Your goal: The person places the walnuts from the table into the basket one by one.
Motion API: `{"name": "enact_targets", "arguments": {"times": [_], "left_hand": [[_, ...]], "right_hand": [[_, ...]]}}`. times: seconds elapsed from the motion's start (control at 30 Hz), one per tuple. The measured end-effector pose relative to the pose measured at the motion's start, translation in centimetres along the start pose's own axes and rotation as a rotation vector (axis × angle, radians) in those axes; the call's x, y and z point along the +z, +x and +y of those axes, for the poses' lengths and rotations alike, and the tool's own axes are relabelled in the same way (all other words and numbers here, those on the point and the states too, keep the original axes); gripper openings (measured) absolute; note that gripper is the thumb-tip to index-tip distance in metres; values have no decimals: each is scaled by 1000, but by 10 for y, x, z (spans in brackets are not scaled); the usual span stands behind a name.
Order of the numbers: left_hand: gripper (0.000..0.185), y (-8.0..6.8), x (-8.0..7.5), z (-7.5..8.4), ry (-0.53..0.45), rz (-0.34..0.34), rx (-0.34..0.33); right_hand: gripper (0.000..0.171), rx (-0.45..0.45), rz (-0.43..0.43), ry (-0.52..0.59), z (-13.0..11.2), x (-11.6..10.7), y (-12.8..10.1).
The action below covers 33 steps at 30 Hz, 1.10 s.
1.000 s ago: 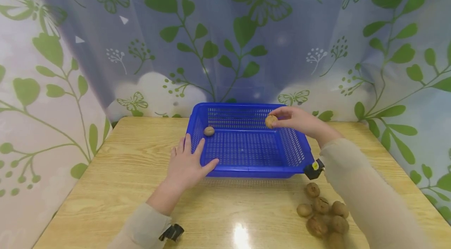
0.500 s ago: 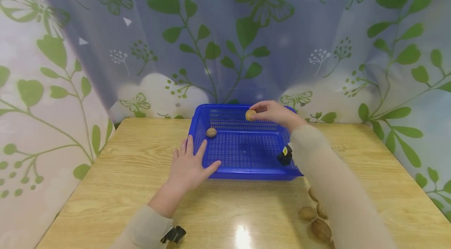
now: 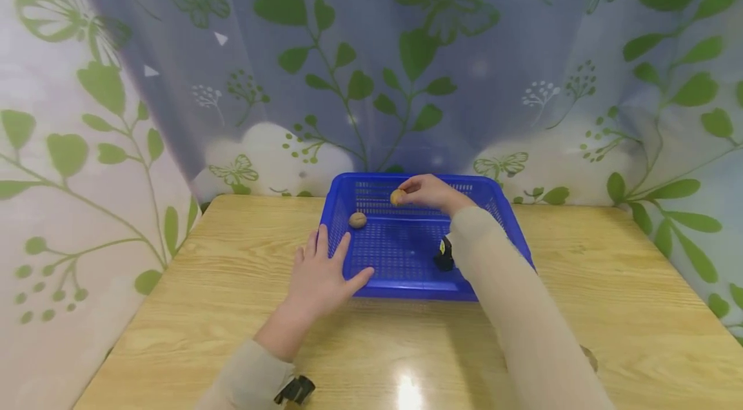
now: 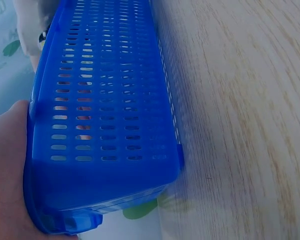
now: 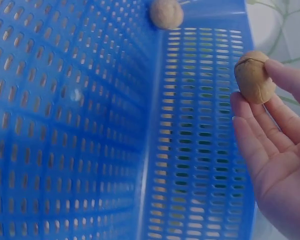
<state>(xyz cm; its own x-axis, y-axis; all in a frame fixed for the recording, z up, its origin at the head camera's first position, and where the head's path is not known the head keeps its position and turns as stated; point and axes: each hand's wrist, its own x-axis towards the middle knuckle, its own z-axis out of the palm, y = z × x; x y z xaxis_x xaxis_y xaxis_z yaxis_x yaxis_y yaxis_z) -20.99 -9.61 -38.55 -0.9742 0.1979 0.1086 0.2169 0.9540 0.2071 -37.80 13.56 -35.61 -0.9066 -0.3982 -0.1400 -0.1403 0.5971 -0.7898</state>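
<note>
A blue plastic basket (image 3: 406, 291) with slotted walls stands on the wooden table. My left hand (image 3: 321, 274) rests on its left front rim, fingers spread and straight; the left wrist view shows that hand (image 4: 7, 165) against the basket's edge. Above the back part of the basket, my right hand (image 3: 431, 193) pinches a walnut (image 3: 397, 197) between thumb and fingertips. In the right wrist view the held walnut (image 5: 255, 77) shows its seam. Another walnut (image 3: 357, 220) lies inside the basket at its back left corner.
A walnut (image 3: 589, 358) peeks out from behind the right sleeve on the table (image 3: 604, 268); the sleeve hides that area. Behind the table hangs a leaf-and-butterfly patterned curtain (image 3: 371, 62). Each wrist wears a small black camera (image 3: 296, 390).
My right hand has carried the walnut leftward from the basket's right side to over its back middle. The left hand keeps its place on the rim. The head view has shifted slightly.
</note>
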Motion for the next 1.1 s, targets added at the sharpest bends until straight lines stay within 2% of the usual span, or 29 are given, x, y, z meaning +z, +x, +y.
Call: {"name": "enact_targets", "arguments": {"times": [0.17,0.27,0.4,0.53,0.67,0.87,1.1], "left_hand": [[85,-1,4,6,-10,5,11],[85,-1,6,9,-13,7,16],[85,-1,8,12,-24,15,20],[84,0,9,12,-39,30,20],[85,0,10,10,-33,22,16],[85,2,10,5,-21,35,16],[84,2,5,-1,-30,30,15]], "right_hand": [[44,35,-5,-41,6,8,0],[43,63,-26,8,7,12,0],[42,107,-6,95,8,16,2],[43,100,16,98,5,13,0],[44,68,-15,28,2,4,-8],[46,7,-66,17,-4,-18,-26],[46,-46,-53,12,-7,-43,-56]]}}
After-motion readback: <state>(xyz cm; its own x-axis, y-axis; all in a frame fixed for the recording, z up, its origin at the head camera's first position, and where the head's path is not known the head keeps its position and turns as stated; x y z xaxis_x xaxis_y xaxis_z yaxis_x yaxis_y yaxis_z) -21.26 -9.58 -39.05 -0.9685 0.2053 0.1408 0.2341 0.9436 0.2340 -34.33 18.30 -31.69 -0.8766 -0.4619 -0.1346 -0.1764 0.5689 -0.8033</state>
